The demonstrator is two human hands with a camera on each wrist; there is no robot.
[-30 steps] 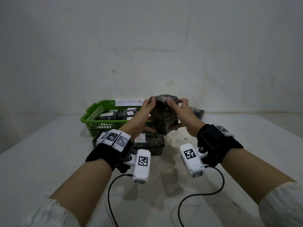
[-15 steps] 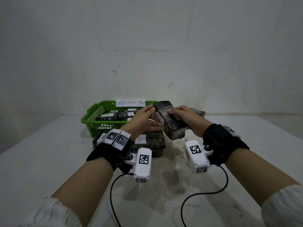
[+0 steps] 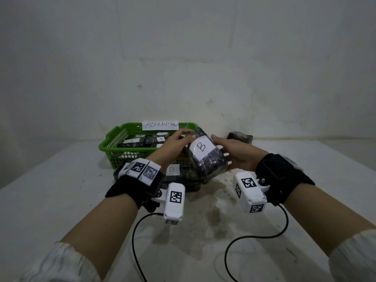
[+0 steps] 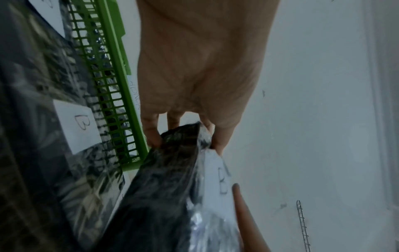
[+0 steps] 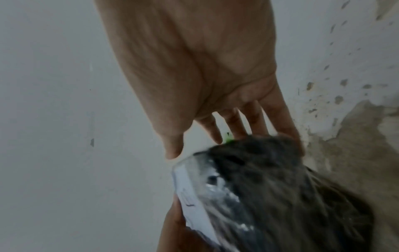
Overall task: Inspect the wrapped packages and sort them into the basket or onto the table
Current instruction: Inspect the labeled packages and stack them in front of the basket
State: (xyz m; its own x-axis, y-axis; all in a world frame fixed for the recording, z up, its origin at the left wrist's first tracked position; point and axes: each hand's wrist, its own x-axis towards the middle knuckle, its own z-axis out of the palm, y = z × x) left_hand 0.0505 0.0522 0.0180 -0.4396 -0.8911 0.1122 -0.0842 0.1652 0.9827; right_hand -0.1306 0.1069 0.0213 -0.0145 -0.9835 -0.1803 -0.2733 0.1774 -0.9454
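Both hands hold a dark plastic-wrapped package (image 3: 207, 161) just above the table, tilted, with its white "B" label (image 3: 201, 146) facing me. My left hand (image 3: 184, 137) pinches its upper left corner between thumb and fingers, as the left wrist view shows on the package (image 4: 172, 187). My right hand (image 3: 225, 148) holds the right side, thumb along the label edge and fingers behind. In the right wrist view the package (image 5: 270, 187) fills the lower right. The green basket (image 3: 109, 142) marked "ABNORMAL" stands behind my left hand with several wrapped packages in it.
A second wrapped package labelled "B" (image 3: 173, 169) lies on the white table (image 3: 61, 190) under my left wrist, right in front of the basket. Another dark package (image 3: 241, 137) sits at the back right. A wall closes the far side. Two cables trail near me.
The package stood upright between my hands a second ago. It has been turned and tipped over toward me, so its "B" label now shows.
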